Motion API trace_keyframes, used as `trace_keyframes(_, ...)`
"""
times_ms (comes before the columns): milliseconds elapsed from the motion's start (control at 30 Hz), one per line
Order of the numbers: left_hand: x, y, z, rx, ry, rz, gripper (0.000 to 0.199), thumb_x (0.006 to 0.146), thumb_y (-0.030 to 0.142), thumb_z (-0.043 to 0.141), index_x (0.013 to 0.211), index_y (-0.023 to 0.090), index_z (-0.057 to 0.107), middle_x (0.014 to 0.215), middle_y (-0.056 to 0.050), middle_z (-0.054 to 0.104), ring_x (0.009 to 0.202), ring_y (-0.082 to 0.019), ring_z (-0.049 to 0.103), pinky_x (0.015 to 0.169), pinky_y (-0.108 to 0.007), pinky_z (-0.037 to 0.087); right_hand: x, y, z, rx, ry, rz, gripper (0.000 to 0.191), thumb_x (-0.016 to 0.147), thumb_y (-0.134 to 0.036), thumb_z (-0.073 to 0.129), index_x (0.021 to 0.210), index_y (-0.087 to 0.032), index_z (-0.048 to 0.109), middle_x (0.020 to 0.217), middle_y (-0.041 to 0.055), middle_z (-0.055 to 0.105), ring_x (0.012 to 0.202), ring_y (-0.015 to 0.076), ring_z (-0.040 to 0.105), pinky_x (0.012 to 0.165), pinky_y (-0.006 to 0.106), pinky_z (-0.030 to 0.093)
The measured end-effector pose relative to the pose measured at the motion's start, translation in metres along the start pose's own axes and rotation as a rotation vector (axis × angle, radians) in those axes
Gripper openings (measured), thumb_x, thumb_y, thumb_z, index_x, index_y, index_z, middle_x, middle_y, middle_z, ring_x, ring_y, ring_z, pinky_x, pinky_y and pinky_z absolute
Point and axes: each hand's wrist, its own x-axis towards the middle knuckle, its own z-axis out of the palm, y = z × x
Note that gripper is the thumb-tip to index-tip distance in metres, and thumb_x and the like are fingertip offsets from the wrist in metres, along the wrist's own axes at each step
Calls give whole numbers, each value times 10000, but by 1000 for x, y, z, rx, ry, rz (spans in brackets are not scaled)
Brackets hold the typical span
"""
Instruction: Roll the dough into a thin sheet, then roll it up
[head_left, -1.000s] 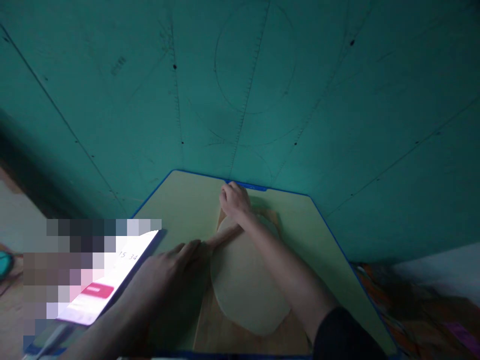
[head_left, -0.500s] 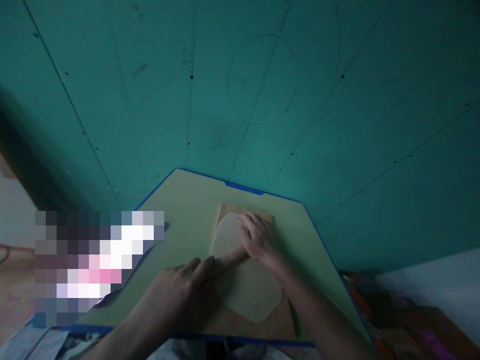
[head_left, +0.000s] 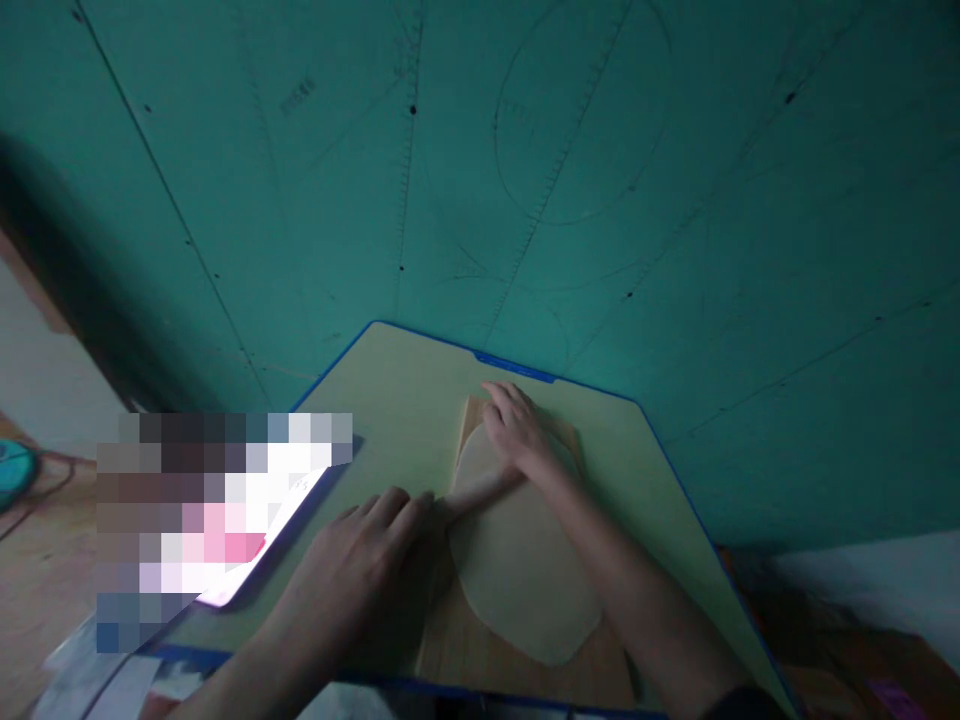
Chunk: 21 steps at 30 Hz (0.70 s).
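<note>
A pale sheet of rolled-out dough [head_left: 525, 570] lies on a wooden board [head_left: 517, 680], covering much of it. Across the dough runs a wooden rolling pin [head_left: 484, 493], slanting up to the right. My left hand [head_left: 375, 545] is closed around its left end, which the fingers hide. Over the right end lies my right hand [head_left: 517, 425], palm down on the pin with its fingers bent forward past it. That end of the pin is hidden under the palm and wrist.
The board rests on a pale folding table [head_left: 405, 400] with a blue edge, standing against a green wall [head_left: 337, 200]. A tablet-like device with a bright, blurred-out screen [head_left: 292, 500] stands at the left. Boxes [head_left: 862, 660] lie low at the right.
Both hands and the rolling pin have moved forward over the dough, away from me. My right hand reaches nearer the board's far edge. The whole view has shifted slightly.
</note>
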Motion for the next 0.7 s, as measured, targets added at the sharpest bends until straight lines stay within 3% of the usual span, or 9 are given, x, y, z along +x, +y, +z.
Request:
trace_keyframes(100, 0, 0, -3, 43, -70, -62, 289, 1027, 226, 422, 1225, 183, 629, 912, -81, 707, 676, -203, 686, 566, -287, 509, 15, -9, 3, 41, 41, -16, 367, 910, -163, 425, 1180, -150, 673, 1219, 147, 668, 1194, 257, 587, 1073, 427, 423)
trace_keyframes(200, -3, 4, -7, 6, -107, -93, 300, 1030, 215, 410, 1265, 203, 597, 941, -76, 733, 709, -216, 727, 558, -275, 510, 12, -13, -7, 74, 83, -31, 340, 910, -143, 402, 1094, -175, 686, 1164, 123, 684, 1138, 234, 613, 1040, 393, 449)
trace_keyframes(400, -18, 22, -6, -92, -79, 76, 495, 931, 63, 484, 1382, 265, 487, 939, -36, 738, 708, -206, 742, 558, -254, 509, -56, 7, -41, 250, 214, -72, 309, 946, -212, 364, 1048, -221, 655, 1093, 94, 689, 1079, 226, 631, 976, 391, 483)
trace_keyframes(533, -21, 24, 4, -129, -41, 100, 464, 957, 129, 520, 1396, 273, 480, 917, -33, 740, 682, -204, 740, 537, -248, 506, -88, 9, -43, 223, 111, -75, 324, 932, -212, 371, 1075, -229, 661, 1102, 83, 691, 1092, 231, 628, 979, 403, 478)
trace_keyframes(700, -23, 16, 11, -82, 94, 137, 359, 1003, 209, 468, 1348, 259, 554, 919, -55, 720, 630, -192, 693, 505, -258, 507, -80, -2, -35, -8, -55, -60, 408, 938, -221, 398, 1273, -191, 629, 1305, 115, 645, 1209, 255, 576, 1065, 427, 418)
